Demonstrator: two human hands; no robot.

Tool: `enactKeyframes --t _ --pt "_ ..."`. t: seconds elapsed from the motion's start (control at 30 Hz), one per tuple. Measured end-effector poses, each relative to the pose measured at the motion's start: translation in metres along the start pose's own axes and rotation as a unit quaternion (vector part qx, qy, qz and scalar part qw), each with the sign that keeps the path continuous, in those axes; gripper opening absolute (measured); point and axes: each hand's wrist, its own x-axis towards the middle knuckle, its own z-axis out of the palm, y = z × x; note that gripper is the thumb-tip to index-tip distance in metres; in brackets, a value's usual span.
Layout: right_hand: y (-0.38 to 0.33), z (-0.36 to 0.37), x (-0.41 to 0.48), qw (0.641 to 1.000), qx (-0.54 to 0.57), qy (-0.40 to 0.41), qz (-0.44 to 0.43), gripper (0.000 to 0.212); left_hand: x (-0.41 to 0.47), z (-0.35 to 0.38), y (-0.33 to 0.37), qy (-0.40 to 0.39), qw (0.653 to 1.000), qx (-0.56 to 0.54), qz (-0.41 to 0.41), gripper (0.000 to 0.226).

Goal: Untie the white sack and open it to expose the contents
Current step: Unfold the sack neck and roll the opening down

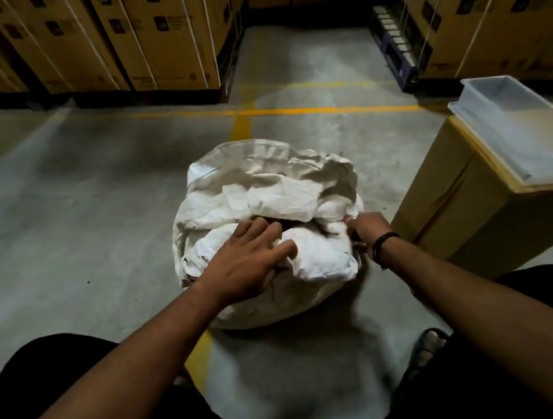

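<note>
while the white sack (270, 230) is sitting on the concrete floor (78, 204) directly ahead of the person, both bare hands are working at its crumpled mouth. the sack is resting partly over a yellow floor line (240, 127) and just beside a tall cardboard box (469, 218) on the right. its top fabric is lying folded and bunched over itself, with a narrow dark gap (271, 222) showing between the folds near the centre; what is lying inside cannot be made out.

the left hand (250, 264) is lying flat on the near fold of the sack, fingers spread apart and pressing on the cloth, the fingertips reaching the edge of the gap; its grip is not clamping anything. the right hand (368, 229) is at the right rim of the sack, its grip curling together and pinching the fabric edge there. a dark band (384, 243) is sitting on the right wrist.

a white plastic tray (514, 134) is sitting on top of the cardboard box, well apart from both hands. stacked strapped cartons (158, 33) are standing along the far side of the floor. the person's dark-clothed knees (47, 390) are framing the lower view, and a sandalled foot (425, 350) is showing near the right forearm.
</note>
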Motion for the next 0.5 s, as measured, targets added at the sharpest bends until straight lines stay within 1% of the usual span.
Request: enactKeyframes --t 0.07,0.1,0.13,0.17,0.2,0.23,0.27,0.3,0.33,0.37,0.4,0.43,0.47,0.5 --pt "-0.021 -0.017 0.004 0.994 0.100 -0.024 0.021 0.017 -0.004 -0.001 -0.010 0.008 0.999 0.010 0.033 0.022" --pt "-0.037 -0.027 0.004 0.991 0.121 -0.049 0.019 0.021 -0.007 -0.001 -0.015 0.018 0.999 0.004 0.037 0.021" --pt "-0.052 -0.043 -0.001 0.992 0.111 -0.053 0.011 0.036 -0.010 0.001 -0.020 0.028 0.999 -0.016 0.028 0.020" --pt "-0.059 -0.058 0.002 0.986 0.155 -0.059 0.026 0.052 -0.013 0.003 -0.023 0.031 0.999 -0.041 0.010 0.021" --pt "-0.066 -0.073 0.005 0.972 0.219 -0.086 0.029 0.052 -0.017 0.007 -0.025 0.028 0.998 -0.060 -0.007 0.023" --pt "-0.071 -0.078 0.002 0.960 0.265 -0.071 0.048 0.035 -0.019 0.011 -0.026 0.011 0.997 -0.073 -0.021 0.025" --pt "-0.070 -0.079 -0.001 0.954 0.282 -0.074 0.065 0.020 -0.020 0.015 -0.026 -0.019 0.995 -0.088 -0.035 0.026" --pt "-0.065 -0.078 0.003 0.952 0.288 -0.070 0.076 0.018 -0.021 0.016 -0.025 -0.060 0.990 -0.111 -0.056 0.027" --pt "-0.063 -0.078 0.003 0.959 0.270 -0.045 0.081 0.024 -0.022 0.016 -0.024 -0.095 0.982 -0.142 -0.083 0.029" --pt "-0.062 -0.075 0.000 0.966 0.241 -0.037 0.083 0.030 -0.022 0.013 -0.022 -0.124 0.968 -0.185 -0.113 0.035" --pt "-0.062 -0.073 -0.002 0.967 0.238 -0.045 0.076 0.034 -0.022 0.010 -0.022 -0.136 0.951 -0.233 -0.148 0.043" --pt "-0.065 -0.073 -0.008 0.963 0.251 -0.057 0.075 0.036 -0.021 0.007 -0.023 -0.121 0.936 -0.278 -0.182 0.047" --pt "-0.068 -0.072 -0.014 0.962 0.259 -0.050 0.072 0.035 -0.020 0.005 -0.024 -0.092 0.925 -0.303 -0.212 0.049" --pt "-0.068 -0.071 -0.015 0.962 0.263 -0.038 0.068 0.033 -0.019 0.005 -0.026 -0.047 0.930 -0.282 -0.233 0.051"
